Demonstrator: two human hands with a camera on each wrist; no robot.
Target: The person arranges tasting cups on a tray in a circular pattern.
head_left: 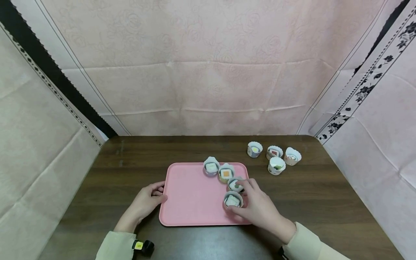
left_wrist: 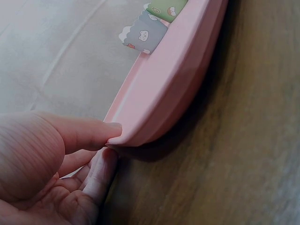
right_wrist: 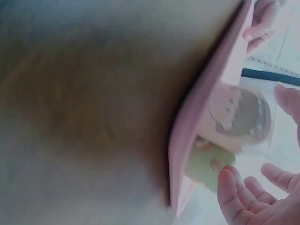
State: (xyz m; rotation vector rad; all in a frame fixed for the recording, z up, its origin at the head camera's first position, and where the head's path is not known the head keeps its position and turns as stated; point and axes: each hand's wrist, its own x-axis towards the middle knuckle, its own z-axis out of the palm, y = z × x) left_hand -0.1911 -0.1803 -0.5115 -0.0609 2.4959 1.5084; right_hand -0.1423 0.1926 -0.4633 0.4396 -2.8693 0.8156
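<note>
My left hand (head_left: 148, 199) pinches the left rim of a pink tray (head_left: 191, 195). In the left wrist view its thumb lies on top of the rim, with fingers underneath. Several small printed paper baking cups stand in a curved row on the tray's right side. The nearest cup (head_left: 233, 199) holds a pale block, and the one behind it (head_left: 235, 185) shows a bit of green. My right hand (head_left: 260, 206) spreads over these two. In the right wrist view, thumb and fingers stand apart around a pink cup (right_wrist: 241, 115), with fingertips beside a green cup (right_wrist: 208, 161).
Farther back on the tray are a grey-blue cup (head_left: 211, 167) and a cup with an orange square (head_left: 226, 172). More paper cups (head_left: 277, 166) cluster on the brown wooden table (head_left: 146, 159) at the back right. Pale cloth (head_left: 208, 90) hangs behind the table and at both sides.
</note>
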